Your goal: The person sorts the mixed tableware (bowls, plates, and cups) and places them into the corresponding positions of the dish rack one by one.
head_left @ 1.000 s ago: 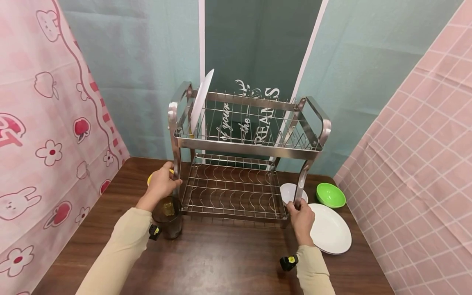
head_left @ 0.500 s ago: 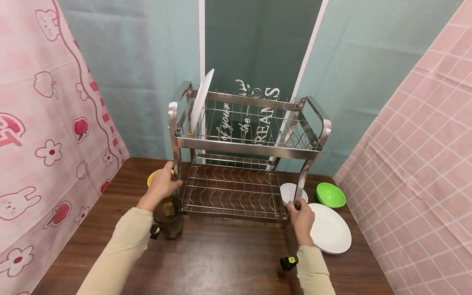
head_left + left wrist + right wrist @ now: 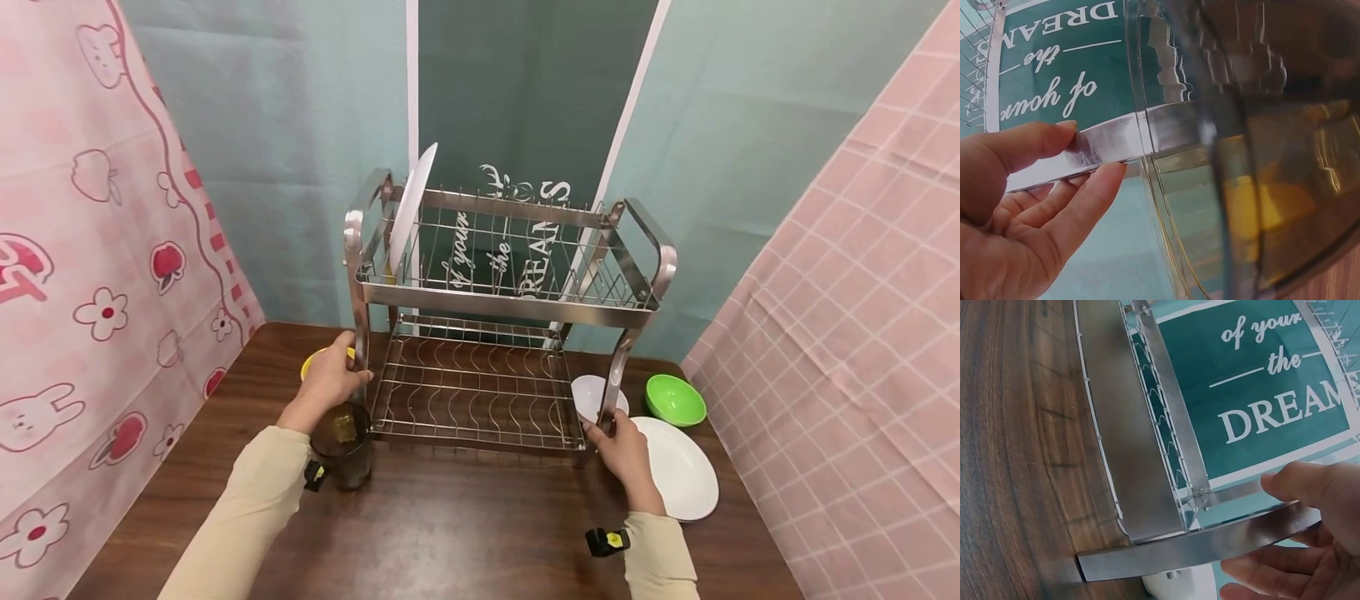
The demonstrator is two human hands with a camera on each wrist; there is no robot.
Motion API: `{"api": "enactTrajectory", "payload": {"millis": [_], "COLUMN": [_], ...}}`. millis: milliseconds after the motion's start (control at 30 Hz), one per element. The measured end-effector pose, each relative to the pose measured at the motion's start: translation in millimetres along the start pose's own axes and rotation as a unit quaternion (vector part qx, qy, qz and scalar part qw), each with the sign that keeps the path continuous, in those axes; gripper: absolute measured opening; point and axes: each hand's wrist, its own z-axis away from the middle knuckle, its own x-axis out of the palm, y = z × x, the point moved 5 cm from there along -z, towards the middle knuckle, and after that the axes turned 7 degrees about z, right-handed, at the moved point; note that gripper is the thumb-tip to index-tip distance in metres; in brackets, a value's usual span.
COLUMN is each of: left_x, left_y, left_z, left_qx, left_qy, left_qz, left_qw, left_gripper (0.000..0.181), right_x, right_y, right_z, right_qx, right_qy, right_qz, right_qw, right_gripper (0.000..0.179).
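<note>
A two-tier metal dish rack stands on the table. At its front left leg is my left hand; in the left wrist view the thumb and fingers pinch the flat metal upright. My right hand straddles the front right leg with a loosened hold, thumb raised off it and fingers on the other side. A white plate leans upright in the top tier's left end. Just below my left hand is a dark see-through glass, which fills much of the left wrist view.
Behind my left hand a yellow bowl partly shows. On the right are a small white bowl, a green bowl and a white plate. Curtains hang close behind and beside the wooden table.
My right hand has shifted slightly right and turned at the wrist, loosening at the leg. The left hand keeps its hold, and the rack stays in place.
</note>
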Motion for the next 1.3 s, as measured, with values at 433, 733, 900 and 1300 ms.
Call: {"api": "enactTrajectory", "payload": {"millis": [433, 733, 900, 1300], "left_x": [0.6, 0.9, 1.3, 2.5], "left_y": [-1.5, -2.6, -2.5, -3.0], "left_z": [0.4, 1.0, 1.1, 0.9], "left_qx": [0.005, 0.000, -0.001, -0.012], "left_qy": [0.000, 0.001, -0.001, -0.004], "left_qz": [0.007, 0.009, 0.008, 0.011], "left_qw": [1.0000, 1.0000, 1.0000, 0.9999], "left_gripper": [0.034, 0.033, 0.033, 0.035], "right_x": [-6, -2, -1, 9], "right_y": [9, 26, 33, 58], "right_z": [7.6, 15.4, 21.7, 38.3], "right_qx": [-0.019, -0.023, -0.019, 0.002], "right_qy": [-0.095, -0.117, -0.125, -0.129], "right_qz": [0.083, 0.145, 0.165, 0.192], "right_qw": [0.9918, 0.9822, 0.9782, 0.9730], "right_gripper": [0.044, 0.053, 0.054, 0.058]}}
